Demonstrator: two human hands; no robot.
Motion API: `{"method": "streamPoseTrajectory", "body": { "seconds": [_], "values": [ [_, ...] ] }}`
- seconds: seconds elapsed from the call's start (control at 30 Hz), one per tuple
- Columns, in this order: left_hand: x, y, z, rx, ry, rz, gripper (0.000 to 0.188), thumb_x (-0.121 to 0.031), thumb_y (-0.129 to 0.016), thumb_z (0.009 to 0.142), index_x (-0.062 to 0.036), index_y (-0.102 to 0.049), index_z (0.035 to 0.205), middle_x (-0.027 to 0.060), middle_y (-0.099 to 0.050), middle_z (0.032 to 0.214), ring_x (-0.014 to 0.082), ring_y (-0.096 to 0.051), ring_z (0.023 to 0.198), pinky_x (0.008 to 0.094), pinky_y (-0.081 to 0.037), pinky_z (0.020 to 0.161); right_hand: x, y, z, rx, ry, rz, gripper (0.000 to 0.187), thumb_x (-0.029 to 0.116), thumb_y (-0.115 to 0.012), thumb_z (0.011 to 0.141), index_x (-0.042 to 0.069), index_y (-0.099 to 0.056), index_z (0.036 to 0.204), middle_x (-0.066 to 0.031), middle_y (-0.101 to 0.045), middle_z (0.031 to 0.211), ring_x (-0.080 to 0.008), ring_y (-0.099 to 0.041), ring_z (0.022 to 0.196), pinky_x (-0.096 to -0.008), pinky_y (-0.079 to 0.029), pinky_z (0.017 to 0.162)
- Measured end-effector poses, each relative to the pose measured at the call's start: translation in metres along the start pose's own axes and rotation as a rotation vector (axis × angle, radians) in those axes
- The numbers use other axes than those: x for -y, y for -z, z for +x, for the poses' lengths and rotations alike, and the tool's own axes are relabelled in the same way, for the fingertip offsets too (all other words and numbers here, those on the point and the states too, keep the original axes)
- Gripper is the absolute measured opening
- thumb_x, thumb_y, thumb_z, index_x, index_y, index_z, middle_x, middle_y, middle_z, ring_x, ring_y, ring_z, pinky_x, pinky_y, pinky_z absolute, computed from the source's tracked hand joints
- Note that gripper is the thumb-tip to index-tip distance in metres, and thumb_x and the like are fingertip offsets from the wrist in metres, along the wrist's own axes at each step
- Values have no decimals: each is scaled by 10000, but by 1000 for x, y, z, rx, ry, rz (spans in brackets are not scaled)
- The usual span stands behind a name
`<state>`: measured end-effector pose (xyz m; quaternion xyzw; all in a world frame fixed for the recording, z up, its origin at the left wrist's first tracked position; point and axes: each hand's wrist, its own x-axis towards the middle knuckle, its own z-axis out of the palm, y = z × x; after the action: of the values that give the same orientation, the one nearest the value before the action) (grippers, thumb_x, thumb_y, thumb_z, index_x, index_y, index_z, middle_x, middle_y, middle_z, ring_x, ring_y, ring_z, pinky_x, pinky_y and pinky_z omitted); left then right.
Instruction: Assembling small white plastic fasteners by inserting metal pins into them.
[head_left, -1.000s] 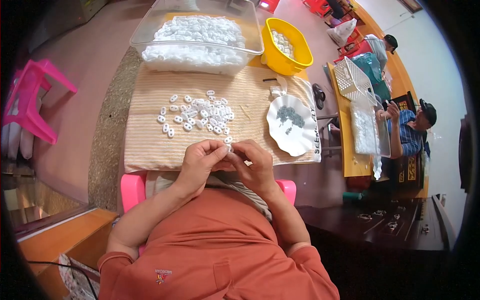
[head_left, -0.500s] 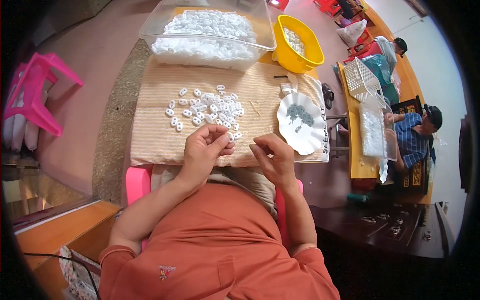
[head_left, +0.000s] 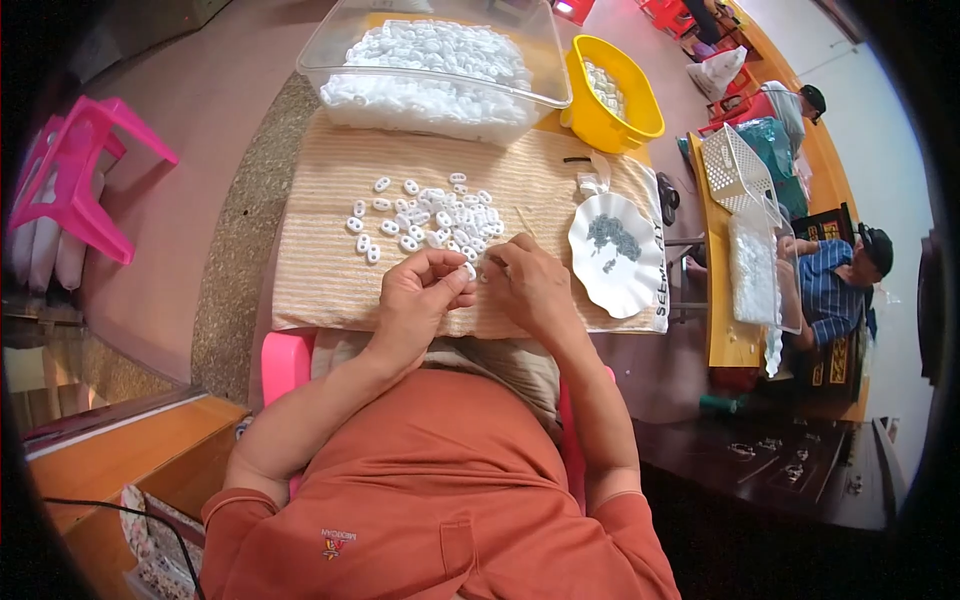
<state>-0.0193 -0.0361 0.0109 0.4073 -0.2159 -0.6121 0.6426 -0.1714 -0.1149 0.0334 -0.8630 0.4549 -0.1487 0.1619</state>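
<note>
Since the earlier frame, my right hand (head_left: 535, 285) has moved inward and forward, closing most of the gap to my left hand (head_left: 412, 300), which keeps its grip. The left thumb and bent fingers pinch an oval white piece (head_left: 469, 271), held just above the near edge of the loose pile. The fingers of the right hand are bent, their tips lowered just beside the left fingertips; whether they grip anything I cannot tell, since the hand's own back hides the contact.

Beyond my hands, the heap of white two-holed pieces (head_left: 440, 215) lies on a striped towel (head_left: 325, 290), dense at its right and scattered singly at its left. Behind it stands a clear plastic bin (head_left: 566, 99) filled with many more white pieces; a yellow oval tub (head_left: 600, 136), with paler pieces inside, stands next to its right side. On the right of the towel, well apart from the pile, lies a white scalloped dish (head_left: 628, 290) bearing small grey-green bits (head_left: 612, 238). Farther right, a person in a blue striped shirt (head_left: 832, 292) sits at another table, near a white perforated basket (head_left: 738, 165).
</note>
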Motion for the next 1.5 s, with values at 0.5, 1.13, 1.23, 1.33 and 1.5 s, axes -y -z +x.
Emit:
{"method": "streamPoseTrajectory", "body": {
  "seconds": [0.5,1.13,1.23,1.33,1.5],
  "values": [
    [2,1,2,-3,21,17,136,-47,-587,899,26,-591,1014,73,-628,861,112,-620,752,238,-541,696,6,3,-1,54,15,-36,193,230,-614,832,71,-683,915,-118,-621,881,-323,-628,802,-411,-489,702],
    [4,1,3,42,-5,163,278,-85,-616,897,34,-573,1145,66,-650,931,106,-630,813,227,-528,722,-9,1,-9,-38,-38,702,101,84,-644,878,-12,-641,911,-20,-624,780,-57,-528,622,-218,-430,550],
    [6,1,2,75,-6,99,225,-93,-621,899,36,-594,1080,62,-653,921,104,-629,795,224,-522,707,0,4,-14,100,-130,878,117,90,-628,898,-22,-643,927,-22,-634,795,-62,-553,647,-206,-450,554],
    [4,1,0,143,20,48,164,-93,-610,907,20,-602,1025,62,-652,921,106,-631,793,233,-528,712,2,3,-18,115,-176,1122,121,100,-647,885,-19,-643,902,-26,-634,736,-65,-565,618,-203,-466,541],
    [-1,-3,-2,185,70,-22,117,-91,-601,912,1,-603,984,50,-639,881,102,-628,777,241,-540,726,-3,7,-28,98,-180,1040,109,80,-653,872,-25,-643,898,-27,-638,756,-63,-567,641,-212,-462,551]
  ]
}}
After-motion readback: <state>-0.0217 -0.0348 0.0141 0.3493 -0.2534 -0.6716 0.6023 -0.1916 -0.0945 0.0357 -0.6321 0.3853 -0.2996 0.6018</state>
